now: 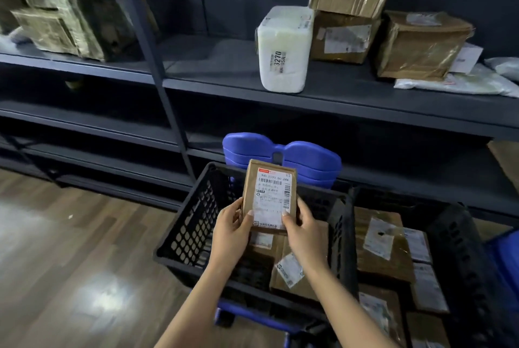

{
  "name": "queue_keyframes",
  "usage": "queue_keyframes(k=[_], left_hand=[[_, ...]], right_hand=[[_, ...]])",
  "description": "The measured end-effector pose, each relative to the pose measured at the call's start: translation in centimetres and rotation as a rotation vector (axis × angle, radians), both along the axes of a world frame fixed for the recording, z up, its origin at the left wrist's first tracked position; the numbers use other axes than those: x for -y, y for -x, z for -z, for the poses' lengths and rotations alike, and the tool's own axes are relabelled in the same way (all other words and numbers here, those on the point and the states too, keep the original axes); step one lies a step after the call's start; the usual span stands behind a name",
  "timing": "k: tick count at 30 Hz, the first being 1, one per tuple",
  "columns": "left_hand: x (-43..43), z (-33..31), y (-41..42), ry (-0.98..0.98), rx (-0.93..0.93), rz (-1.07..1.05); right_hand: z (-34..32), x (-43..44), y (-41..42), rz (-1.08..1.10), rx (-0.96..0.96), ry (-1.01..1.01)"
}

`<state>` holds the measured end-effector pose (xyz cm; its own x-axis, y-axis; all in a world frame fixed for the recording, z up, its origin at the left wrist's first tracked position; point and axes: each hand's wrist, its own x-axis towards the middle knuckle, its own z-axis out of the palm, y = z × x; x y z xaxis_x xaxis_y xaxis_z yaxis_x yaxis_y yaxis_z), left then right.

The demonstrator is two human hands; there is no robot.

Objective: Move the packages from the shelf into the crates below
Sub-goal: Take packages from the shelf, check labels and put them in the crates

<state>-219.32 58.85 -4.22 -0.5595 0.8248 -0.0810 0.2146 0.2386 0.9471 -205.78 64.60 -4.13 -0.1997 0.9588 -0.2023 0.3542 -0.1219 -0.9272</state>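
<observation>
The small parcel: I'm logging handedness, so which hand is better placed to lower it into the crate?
Probably left: the parcel hangs over the left crate, whose open space lies on that side.

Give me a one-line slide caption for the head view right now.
Both hands, left hand and right hand, hold a small labelled package above the black crate, shelf boxes waiting.

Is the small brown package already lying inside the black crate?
No, both the left hand and the right hand hold the small brown package upright above the black crate.
</observation>
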Motion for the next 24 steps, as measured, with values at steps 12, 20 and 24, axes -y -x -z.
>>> queue_keyframes(k=[12, 20, 24], left_hand=[[0.0, 1.8, 5.5, 0.123, 0.028, 0.082], [-1.5, 4.5, 6.5, 0.249, 0.044, 0.087], [-2.1, 6.7, 7.9, 0.336, 0.017, 0.203]], right_hand=[[1.2, 1.4, 5.4, 0.139, 0.029, 0.060], [2.8, 0.7, 5.4, 0.141, 0.093, 0.113], [4.6, 0.7, 6.1, 0.135, 0.111, 0.163]])
